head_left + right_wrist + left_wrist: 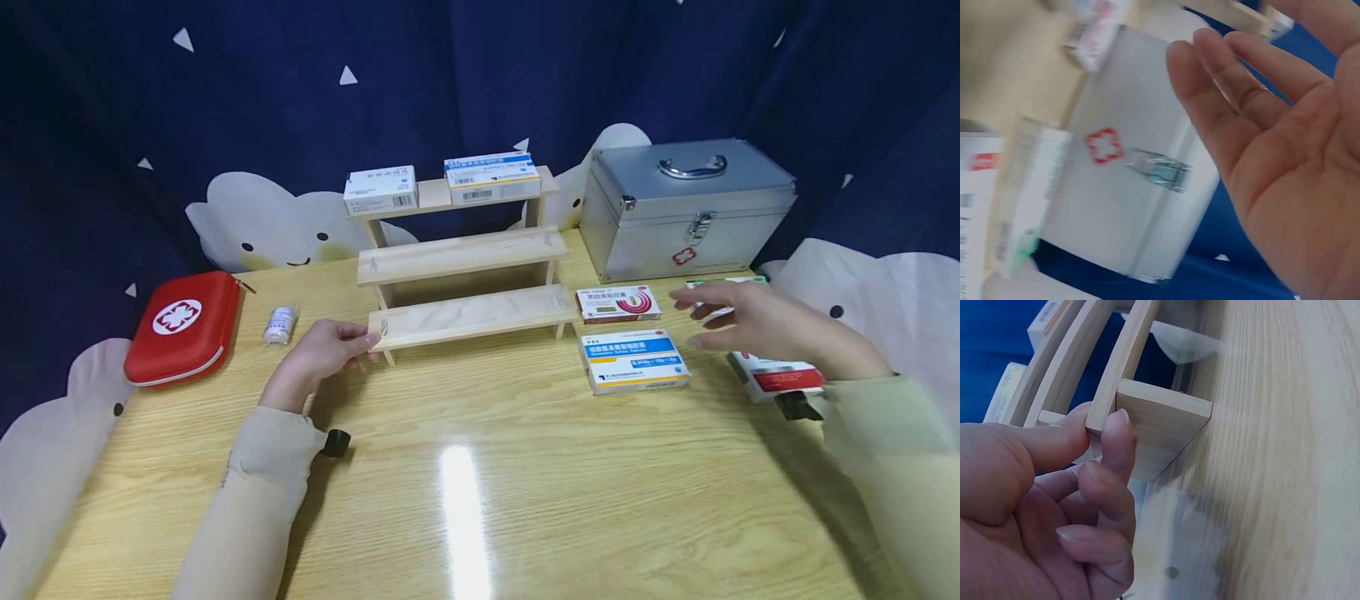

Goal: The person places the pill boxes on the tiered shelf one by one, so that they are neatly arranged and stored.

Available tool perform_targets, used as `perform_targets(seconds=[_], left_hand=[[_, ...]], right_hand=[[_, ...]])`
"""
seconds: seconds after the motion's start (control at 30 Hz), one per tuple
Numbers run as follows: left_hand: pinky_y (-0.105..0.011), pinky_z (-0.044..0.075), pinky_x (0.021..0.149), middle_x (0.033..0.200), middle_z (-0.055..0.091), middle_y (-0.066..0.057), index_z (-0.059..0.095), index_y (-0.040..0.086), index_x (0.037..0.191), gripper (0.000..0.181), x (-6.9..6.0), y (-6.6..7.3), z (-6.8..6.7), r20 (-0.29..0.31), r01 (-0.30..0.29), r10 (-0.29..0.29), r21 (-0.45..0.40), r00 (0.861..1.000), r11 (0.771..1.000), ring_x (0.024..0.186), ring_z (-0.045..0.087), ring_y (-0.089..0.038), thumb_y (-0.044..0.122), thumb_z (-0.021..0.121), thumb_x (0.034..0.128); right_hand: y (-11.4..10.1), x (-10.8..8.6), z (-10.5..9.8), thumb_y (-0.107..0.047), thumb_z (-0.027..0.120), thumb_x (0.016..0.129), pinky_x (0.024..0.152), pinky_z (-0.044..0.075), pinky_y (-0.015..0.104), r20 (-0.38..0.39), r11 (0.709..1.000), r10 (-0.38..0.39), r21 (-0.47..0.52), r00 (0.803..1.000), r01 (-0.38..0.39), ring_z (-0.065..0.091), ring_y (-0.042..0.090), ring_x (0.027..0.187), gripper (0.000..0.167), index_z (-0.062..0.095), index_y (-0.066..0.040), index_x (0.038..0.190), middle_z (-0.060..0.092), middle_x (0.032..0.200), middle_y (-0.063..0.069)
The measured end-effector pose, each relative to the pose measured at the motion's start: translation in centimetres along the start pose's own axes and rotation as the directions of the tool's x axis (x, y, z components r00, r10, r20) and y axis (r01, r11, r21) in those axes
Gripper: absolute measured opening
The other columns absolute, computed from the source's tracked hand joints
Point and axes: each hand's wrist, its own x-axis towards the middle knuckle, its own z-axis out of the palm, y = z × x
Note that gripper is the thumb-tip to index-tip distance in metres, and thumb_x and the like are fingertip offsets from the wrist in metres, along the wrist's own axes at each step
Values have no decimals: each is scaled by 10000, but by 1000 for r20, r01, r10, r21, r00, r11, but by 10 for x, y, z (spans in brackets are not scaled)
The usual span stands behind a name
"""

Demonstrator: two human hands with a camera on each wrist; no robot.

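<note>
A three-step wooden shelf [465,319] stands on the table. My left hand [332,354] pinches the left end of its lowest board between thumb and index finger, as the left wrist view [1110,394] also shows at the board's end. Two medicine boxes sit on the top step: a white box [380,188] at left and a blue-and-white box [492,177] at right. My right hand [757,321] hovers with loosely extended fingers, holding nothing, above boxes at the right. Near it lie a blue-and-white box [634,361], a red-and-white box [618,303] and a red-banded box [776,377].
A silver metal case [686,212] with a handle stands at the back right. Partly behind my right hand lies a green-edged box [1029,194]. On the left are a red zipped first-aid case [182,329] and a small white bottle [281,325]. A dark blue curtain hangs behind.
</note>
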Motion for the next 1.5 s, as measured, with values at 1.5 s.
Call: perform_targets(seconds=[1.5], left_hand=[[-279,410,661,970,730,-102,610,-37,1254,404,3,-1,-4,21,-5,5,6,1000,1000,786,532,-197,286,584,1013]], right_hand=[[34,10,58,-389,879,736,1031,314,632,199,991,117,39,973,-127,420,384,1234,1063,291,24,1518,374,1452,272]])
